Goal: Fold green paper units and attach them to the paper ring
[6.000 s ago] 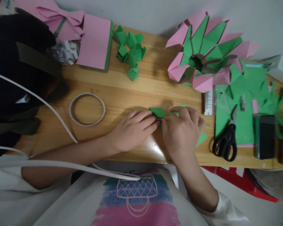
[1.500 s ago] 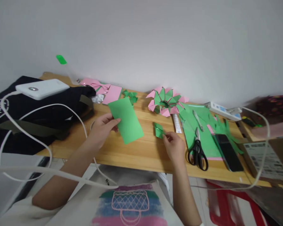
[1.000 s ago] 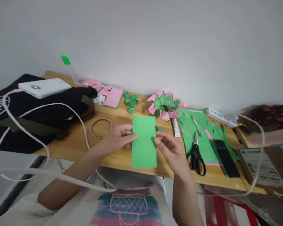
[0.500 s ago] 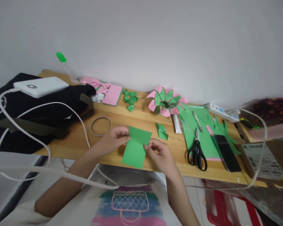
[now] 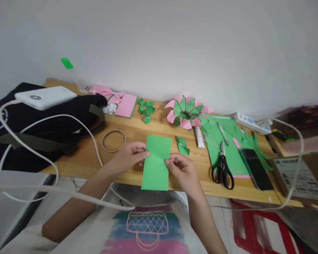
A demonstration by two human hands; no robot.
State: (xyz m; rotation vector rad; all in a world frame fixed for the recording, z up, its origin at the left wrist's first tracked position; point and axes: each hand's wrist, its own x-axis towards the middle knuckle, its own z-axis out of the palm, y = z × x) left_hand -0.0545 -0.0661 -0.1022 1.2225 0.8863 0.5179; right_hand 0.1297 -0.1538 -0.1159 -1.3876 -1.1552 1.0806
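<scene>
A green rectangular paper (image 5: 157,169) is held upright over the front edge of the wooden table (image 5: 198,180). My left hand (image 5: 134,157) pinches its left edge between thumb and fingers. On its right edge my right hand (image 5: 180,170) has a similar pinch. Just beyond the right hand lies a small folded green piece (image 5: 182,145). Farther back stands a ring of pink and green folded pieces (image 5: 186,112). Several small green folded pieces (image 5: 146,108) are heaped left of the ring.
Black scissors (image 5: 222,171), a cutter (image 5: 223,134) and a phone (image 5: 256,169) lie at right around green sheets (image 5: 213,141). A tape roll (image 5: 113,140) is left of the hands. A black bag (image 5: 50,130) carries a white power bank (image 5: 46,97); its cable loops before my left arm.
The green paper has turned from a slant to nearly straight and its top edge has risen. Both hands still grip its sides, the right hand slightly farther right.
</scene>
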